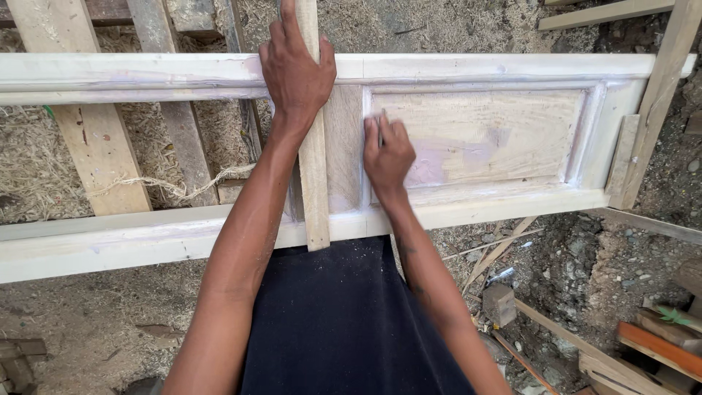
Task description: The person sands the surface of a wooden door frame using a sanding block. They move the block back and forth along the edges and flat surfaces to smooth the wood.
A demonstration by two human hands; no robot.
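Observation:
A pale wooden door frame lies flat across the view, with a recessed wooden panel at the right. A narrow wooden strip lies across the frame, running away from me. My left hand presses flat on this strip at the far rail. My right hand is closed at the panel's left moulding, fingers pinched around something small and dark that I cannot identify. My dark clothing fills the bottom centre.
Rough planks support the frame from below at the left, with a frayed rope over them. Sawdust and shavings cover the ground. Offcuts, stones and an orange-edged board lie at the lower right. A slanted batten leans at the right end.

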